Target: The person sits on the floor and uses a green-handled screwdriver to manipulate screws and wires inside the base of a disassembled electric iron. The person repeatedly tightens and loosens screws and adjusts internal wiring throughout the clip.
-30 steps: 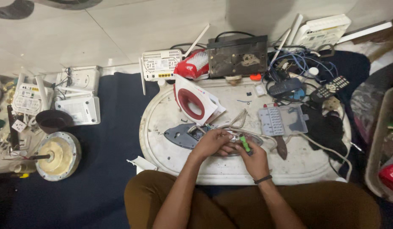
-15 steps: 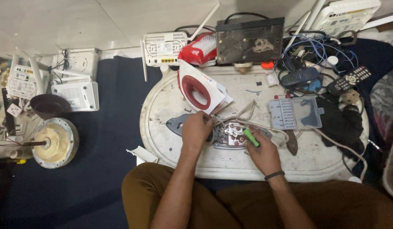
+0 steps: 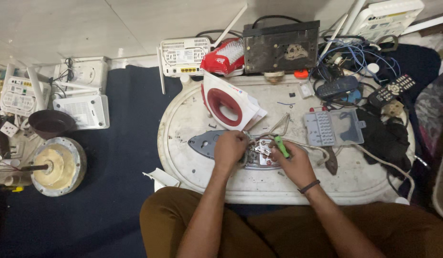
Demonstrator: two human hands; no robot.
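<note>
A: What had changed by this moment?

B: Over the last second the left hand (image 3: 231, 149) had shifted from the middle of the soleplate (image 3: 209, 143) toward its pointed end, and it lay closed over the plate's upper edge. The right hand (image 3: 294, 165) had kept its place, fingers wrapped round a green screwdriver (image 3: 280, 146) whose tip pointed at the metal fittings (image 3: 262, 149) between the two hands. The view itself had also moved closer.

A: What did that suggest about the work?

B: Judging from the grip, the plate was being steadied while the driver worked on the fittings; the iron lay open, its red-and-white shell (image 3: 229, 101) set apart, just beyond the left hand on the tabletop (image 3: 183, 119).

A: And packages or labels?

B: Beyond the right hand lay a clear, flat parts box (image 3: 334, 127) with rows of small cells. Farther out from the left hand stood a white router (image 3: 183, 56) with a pale label and a strip of yellow ports. Beside it sat a red mesh-fronted casing (image 3: 226, 57) and a dark square unit (image 3: 280, 45) with a torn pale patch. To the right hand's far side lay a remote (image 3: 391, 89) among blue wires (image 3: 348, 52).
</note>
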